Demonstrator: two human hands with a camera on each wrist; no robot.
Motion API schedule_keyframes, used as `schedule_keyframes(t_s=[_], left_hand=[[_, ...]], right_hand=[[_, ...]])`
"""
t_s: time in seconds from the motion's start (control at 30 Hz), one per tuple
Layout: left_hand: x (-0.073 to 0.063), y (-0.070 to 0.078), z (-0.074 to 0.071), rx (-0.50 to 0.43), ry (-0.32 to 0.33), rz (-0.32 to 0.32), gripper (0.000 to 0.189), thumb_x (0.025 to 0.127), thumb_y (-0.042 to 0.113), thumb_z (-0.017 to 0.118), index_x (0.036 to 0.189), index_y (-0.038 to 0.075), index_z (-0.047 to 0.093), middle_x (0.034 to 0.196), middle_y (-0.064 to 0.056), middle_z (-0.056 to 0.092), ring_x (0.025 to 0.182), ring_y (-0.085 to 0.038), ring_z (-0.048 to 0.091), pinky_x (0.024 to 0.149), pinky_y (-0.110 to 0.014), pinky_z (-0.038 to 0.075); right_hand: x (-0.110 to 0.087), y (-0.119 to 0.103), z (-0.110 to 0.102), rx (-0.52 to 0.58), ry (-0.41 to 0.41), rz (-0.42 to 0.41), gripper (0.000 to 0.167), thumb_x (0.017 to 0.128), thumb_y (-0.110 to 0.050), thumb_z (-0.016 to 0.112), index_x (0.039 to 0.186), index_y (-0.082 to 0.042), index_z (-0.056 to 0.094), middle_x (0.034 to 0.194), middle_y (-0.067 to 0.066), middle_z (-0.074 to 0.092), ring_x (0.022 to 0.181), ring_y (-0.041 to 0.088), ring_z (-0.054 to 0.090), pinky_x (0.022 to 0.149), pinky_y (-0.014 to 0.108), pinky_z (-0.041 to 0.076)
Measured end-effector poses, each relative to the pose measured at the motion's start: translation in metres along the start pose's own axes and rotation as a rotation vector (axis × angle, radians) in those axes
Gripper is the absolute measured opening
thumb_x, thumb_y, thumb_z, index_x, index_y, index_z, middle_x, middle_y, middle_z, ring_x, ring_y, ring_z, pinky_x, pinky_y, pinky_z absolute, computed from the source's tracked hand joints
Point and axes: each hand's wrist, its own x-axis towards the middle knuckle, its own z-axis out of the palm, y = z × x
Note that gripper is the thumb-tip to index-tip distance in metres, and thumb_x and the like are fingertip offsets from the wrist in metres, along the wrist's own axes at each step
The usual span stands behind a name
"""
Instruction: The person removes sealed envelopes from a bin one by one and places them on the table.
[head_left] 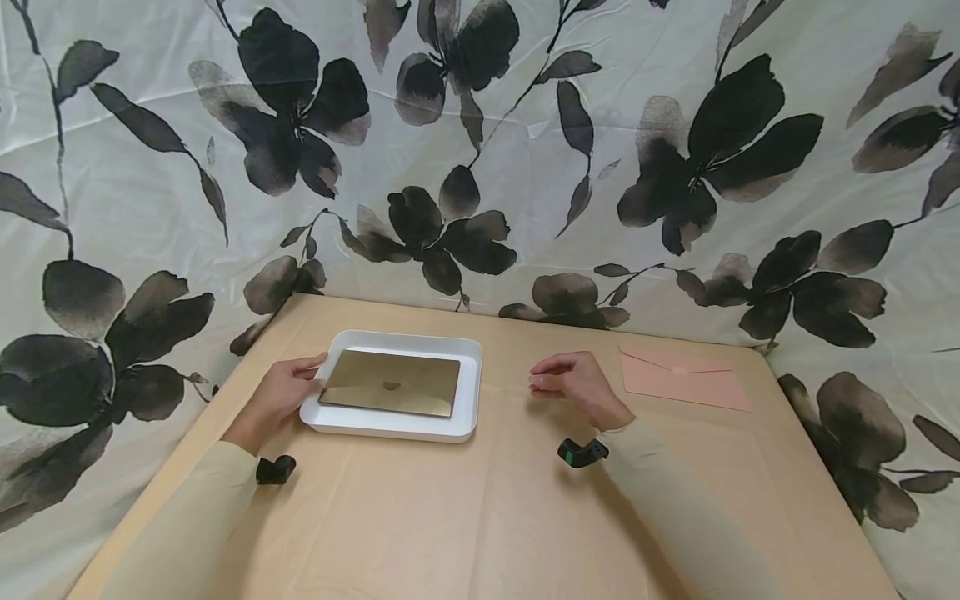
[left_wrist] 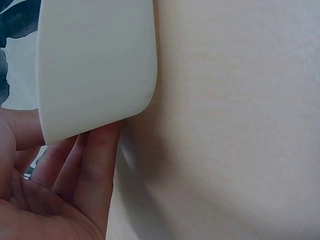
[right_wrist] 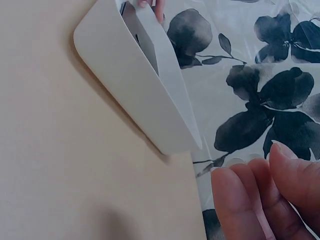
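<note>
A shallow white tray (head_left: pixel 393 429) with rounded corners stands on the table, left of the middle. Inside it lies a flat gold rectangle (head_left: pixel 390 367) with a small dark half-round mark at its centre. My left hand (head_left: pixel 277 396) holds the tray by its left end. In the left wrist view, the thumb goes over the rim and the fingers press the outer wall (left_wrist: pixel 97 65) from below. My right hand (head_left: pixel 573 385) hovers over the table to the right of the tray, fingers loosely bent with nothing between them. Its fingertips (right_wrist: pixel 230 187) are apart from the tray.
A pink envelope (head_left: pixel 682 383) lies flat at the back right of the light wood table (head_left: pixel 420 517), beyond my right wrist. Behind the table hangs a white cloth (head_left: pixel 540 175) with dark flowers. A dark wrist device (head_left: pixel 582 452) sits at each cuff.
</note>
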Motion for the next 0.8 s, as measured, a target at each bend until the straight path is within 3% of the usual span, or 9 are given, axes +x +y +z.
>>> schedule_keyframes(t_s=[0.43, 0.8], left_hand=[[0.001, 0.000, -0.001, 0.020, 0.004, 0.029, 0.063, 0.104, 0.007, 0.057, 0.162, 0.007, 0.032, 0.162, -0.034, 0.036, 0.150, -0.052, 0.038, 0.118, -0.059, 0.042], [0.000, -0.001, -0.002, 0.024, 0.005, 0.015, 0.063, 0.104, 0.009, 0.057, 0.162, 0.008, 0.032, 0.162, -0.033, 0.036, 0.151, -0.051, 0.037, 0.120, -0.060, 0.040]], right_hand=[[0.001, -0.001, 0.021, -0.013, -0.016, 0.015, 0.033, 0.091, 0.004, 0.073, 0.118, 0.021, 0.065, 0.090, 0.006, 0.077, 0.080, 0.017, 0.079, 0.089, 0.045, 0.065], [0.002, -0.002, 0.043, -0.031, -0.045, 0.029, 0.034, 0.089, 0.003, 0.076, 0.119, 0.018, 0.068, 0.094, 0.007, 0.078, 0.080, 0.014, 0.078, 0.085, 0.036, 0.066]])
